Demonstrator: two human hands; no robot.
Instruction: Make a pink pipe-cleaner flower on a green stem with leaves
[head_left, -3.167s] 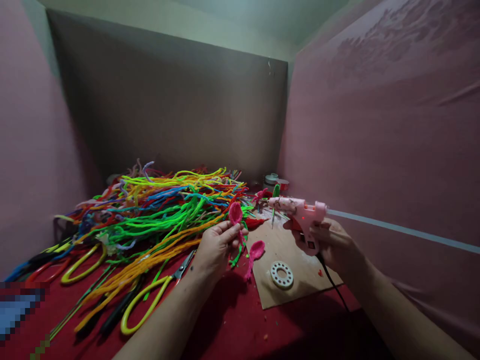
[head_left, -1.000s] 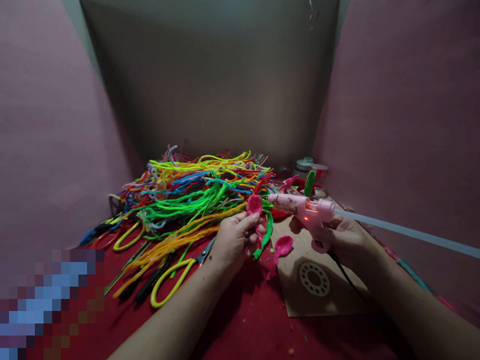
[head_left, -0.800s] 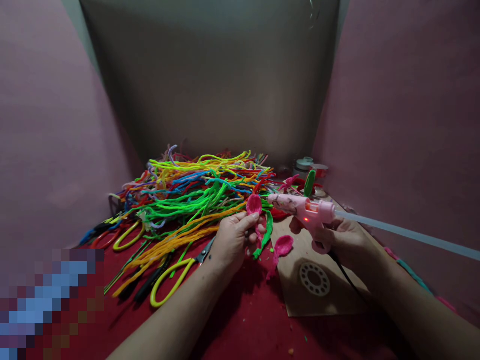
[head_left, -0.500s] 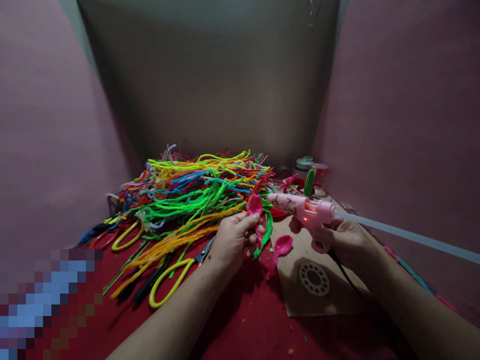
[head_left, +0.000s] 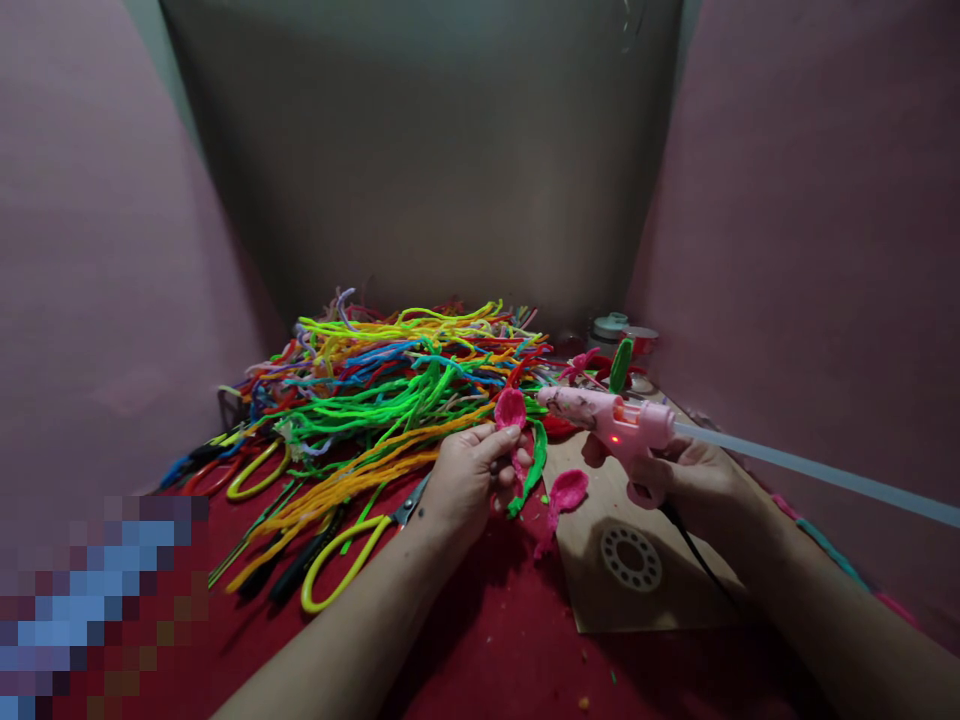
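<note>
Between thumb and fingers, my left hand [head_left: 469, 475] pinches a pink fuzzy petal [head_left: 510, 409], its cupped end standing up above the thumb. My right hand [head_left: 686, 475] is wrapped round the handle of a pink glue gun [head_left: 611, 415] with a small red light lit. Its nozzle points left, close to the petal but apart from it. A long clear glue stick [head_left: 817, 470] juts out of its back. A green fuzzy leaf [head_left: 537, 470] hangs beside my left fingers; whether they hold it I cannot tell. Below lies a second pink petal [head_left: 566, 495].
A heap of coloured pipe cleaners [head_left: 390, 400] spreads over the red cloth [head_left: 465, 650] at left. Yellow-handled scissors [head_left: 345, 565] lie by my left forearm. A brown board [head_left: 600, 600] with a ring of holes [head_left: 631, 558] sits under the glue gun. A lidded jar [head_left: 609, 328] stands behind.
The whole view has shifted very slightly. Both hands keep the same hold on the petal and the glue gun.
</note>
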